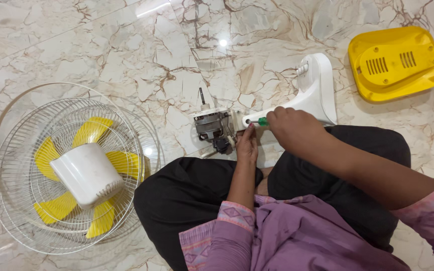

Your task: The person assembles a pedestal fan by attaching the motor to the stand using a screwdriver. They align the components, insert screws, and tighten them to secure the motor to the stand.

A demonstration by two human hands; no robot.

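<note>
**Fan motor and stand worked on over a marble floor**

A bare fan motor (211, 125), metal-cased with a thin shaft pointing up and away, is seen lying on the floor just ahead of the seated person's knees. It is joined to a white stand neck (307, 98), which runs to the right and widens into a flat white end with a few slots.

A screwdriver (260, 121) with a green handle is held in the right hand (292, 128); the fingers are curled tight around the handle, and its tip is set against the white neck beside a small dark hole. The left hand (247, 145) is placed just below the joint, fingers drawn together and pressed against the white housing next to the motor. Whether anything is pinched between them cannot be told.

Black trousers and purple patterned sleeves are visible at the lower edge.

To the left, well apart from the motor, a white wire guard (21, 200) is laid flat on the floor. A yellow fan blade (94, 131) rests inside it, and a white motor cover (87, 173) sits on top of the blades, tilted. At upper right, a yellow base cover (395, 62) with two groups of vent slots is lying apart from the stand. The floor (126, 55) is glossy cream marble with brown veins.
</note>
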